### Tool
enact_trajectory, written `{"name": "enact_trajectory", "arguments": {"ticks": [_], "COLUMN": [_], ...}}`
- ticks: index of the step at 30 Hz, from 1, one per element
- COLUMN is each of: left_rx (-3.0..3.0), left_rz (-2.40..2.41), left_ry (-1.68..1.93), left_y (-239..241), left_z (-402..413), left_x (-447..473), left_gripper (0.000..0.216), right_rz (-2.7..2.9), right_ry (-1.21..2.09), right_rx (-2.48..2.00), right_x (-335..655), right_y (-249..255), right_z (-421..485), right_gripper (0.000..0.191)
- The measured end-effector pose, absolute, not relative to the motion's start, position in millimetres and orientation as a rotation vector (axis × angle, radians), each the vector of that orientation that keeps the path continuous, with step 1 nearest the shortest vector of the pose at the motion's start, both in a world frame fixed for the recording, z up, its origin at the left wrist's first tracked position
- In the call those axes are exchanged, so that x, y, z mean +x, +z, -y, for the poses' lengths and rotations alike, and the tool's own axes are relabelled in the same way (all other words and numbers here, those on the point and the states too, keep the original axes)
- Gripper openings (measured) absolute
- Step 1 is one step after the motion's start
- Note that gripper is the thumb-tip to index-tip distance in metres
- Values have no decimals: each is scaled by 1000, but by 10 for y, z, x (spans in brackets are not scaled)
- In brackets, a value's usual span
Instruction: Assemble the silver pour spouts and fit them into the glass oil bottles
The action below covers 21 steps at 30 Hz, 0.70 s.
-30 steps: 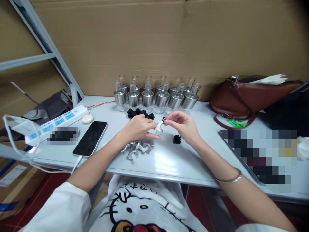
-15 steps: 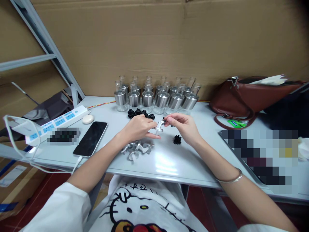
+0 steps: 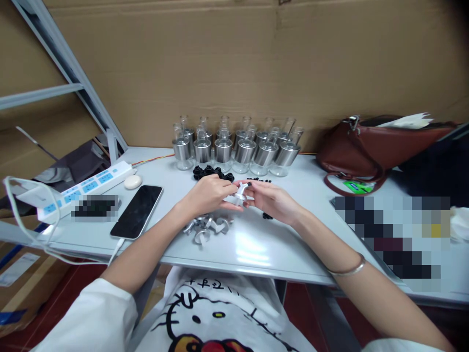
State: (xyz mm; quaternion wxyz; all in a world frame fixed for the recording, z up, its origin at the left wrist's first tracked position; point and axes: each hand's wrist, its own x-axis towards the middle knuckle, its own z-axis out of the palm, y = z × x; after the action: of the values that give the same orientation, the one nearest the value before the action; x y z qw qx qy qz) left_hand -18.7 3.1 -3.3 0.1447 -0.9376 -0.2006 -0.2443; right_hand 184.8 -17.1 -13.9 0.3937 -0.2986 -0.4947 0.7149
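Observation:
Over the middle of the table, my left hand (image 3: pixel 211 193) grips a silver metal pour spout (image 3: pixel 240 192) with a round disc base. A small black piece (image 3: pixel 249 184) sits at the spout's upper end. From the other side, the closed fingers of my right hand (image 3: pixel 271 201) hold the spout too. Below my left hand lies a pile of silver spouts (image 3: pixel 207 226). Black stoppers (image 3: pixel 209 172) are bunched behind that hand. Small black parts (image 3: pixel 266 215) lie by my right hand, which partly covers them.
Glass bottles with steel sleeves (image 3: pixel 223 150) stand in two rows at the back. To the left are a phone (image 3: pixel 137 211) with a cable, a round white case (image 3: pixel 133 182) and a power strip (image 3: pixel 90 186). A brown handbag (image 3: pixel 388 151) sits on the right.
My right hand's fingers have moved from pinching at the spout's tip to around its side, and the hand has shifted slightly left. My left hand keeps its hold.

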Motion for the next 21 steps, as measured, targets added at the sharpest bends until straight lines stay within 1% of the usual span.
{"name": "enact_trajectory", "arguments": {"ticks": [8, 14, 18, 21], "left_rx": [-2712, -2716, -2702, -2709], "left_rz": [565, 543, 548, 584], "left_ry": [-713, -718, -741, -716], "left_y": [-29, -41, -41, -60], "left_z": [-2, -4, -14, -22], "left_x": [-176, -159, -174, -178], "left_gripper": [52, 50, 49, 49], "right_rz": [1223, 1173, 1236, 1358], "right_ry": [1843, 1871, 1798, 1678], "right_rx": [-738, -737, -750, -811], "right_x": [1847, 1860, 1842, 1822], "right_y": [-128, -130, -141, -149], "right_z": [171, 178, 181, 181], "right_gripper": [22, 26, 27, 31]}}
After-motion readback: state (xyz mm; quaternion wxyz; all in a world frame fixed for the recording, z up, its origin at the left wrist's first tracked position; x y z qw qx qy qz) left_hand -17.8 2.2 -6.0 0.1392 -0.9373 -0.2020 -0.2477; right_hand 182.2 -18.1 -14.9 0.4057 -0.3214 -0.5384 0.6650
